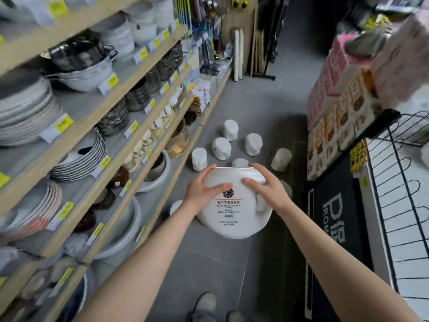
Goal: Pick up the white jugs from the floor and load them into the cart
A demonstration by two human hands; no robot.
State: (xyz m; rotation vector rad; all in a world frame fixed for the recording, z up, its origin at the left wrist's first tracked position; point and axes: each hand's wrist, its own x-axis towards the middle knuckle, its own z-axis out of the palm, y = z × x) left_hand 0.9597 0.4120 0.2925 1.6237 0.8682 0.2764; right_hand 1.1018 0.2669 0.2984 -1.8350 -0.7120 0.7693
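Holding: both hands clasp one white jug in mid-air over the aisle floor, label toward the camera.
Left grip: left hand curled round the jug's left side, thumb across the front.
Right grip: right hand wrapped over the right shoulder, fingers on top.
Left to do: five jugs stand in a loose cluster ahead, such as the far jug; more peek out behind the held one.
Cart: wire cart sits at the right; its contents are blurred, so loaded jugs can't be counted.
Progress: probably early, most jugs not yet lifted.
Beside: crockery shelves line the left.
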